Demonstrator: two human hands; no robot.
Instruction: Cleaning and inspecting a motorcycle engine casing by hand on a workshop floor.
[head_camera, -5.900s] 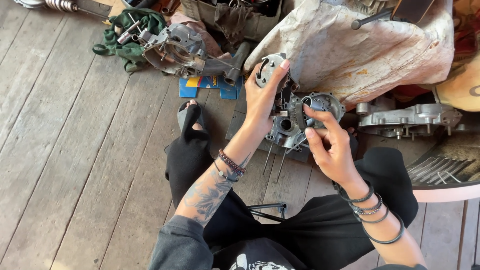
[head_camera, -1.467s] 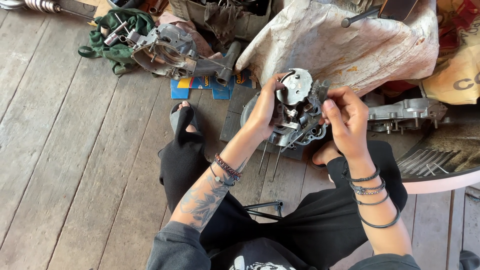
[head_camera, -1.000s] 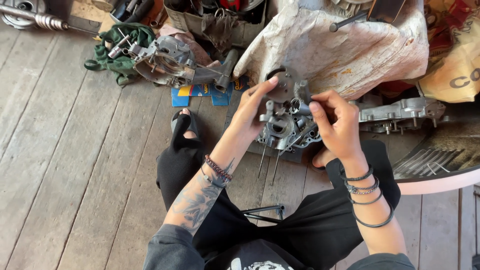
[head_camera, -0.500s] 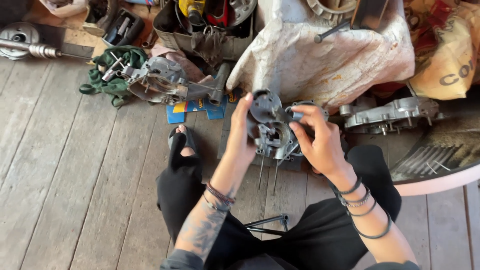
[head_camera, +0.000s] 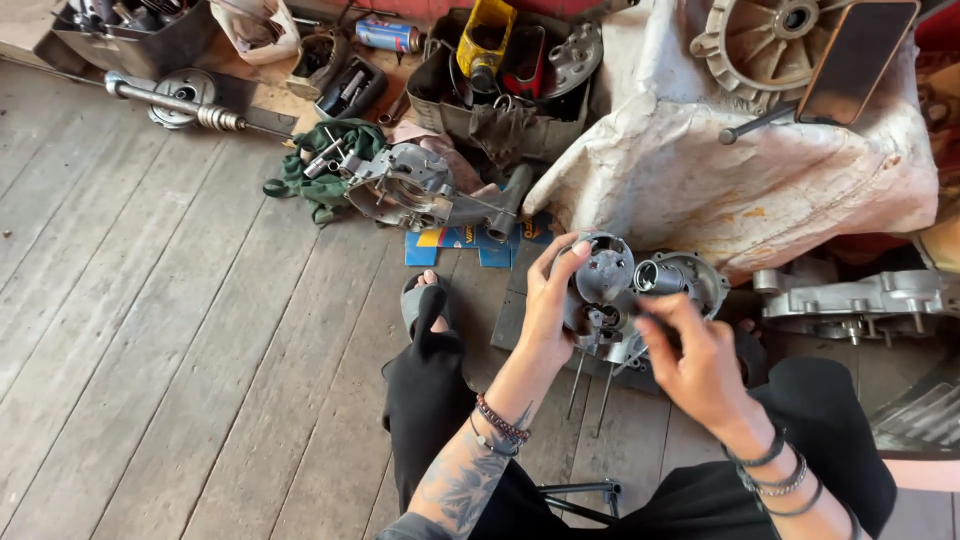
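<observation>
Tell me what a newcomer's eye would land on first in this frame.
At centre, the left hand grips a grey metal engine casing with long studs hanging below, while the right hand works at its face. Behind it looms a stained cloth-covered mound, and a cluttered tool tray sits up top.

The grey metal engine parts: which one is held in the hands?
The round engine part with long studs hanging below it, gripped by the left hand. The other casings lie on the floor: one by the green cloth, one at right.

dull grey metal engine casing (greasy), rough weathered wood floor.
</observation>
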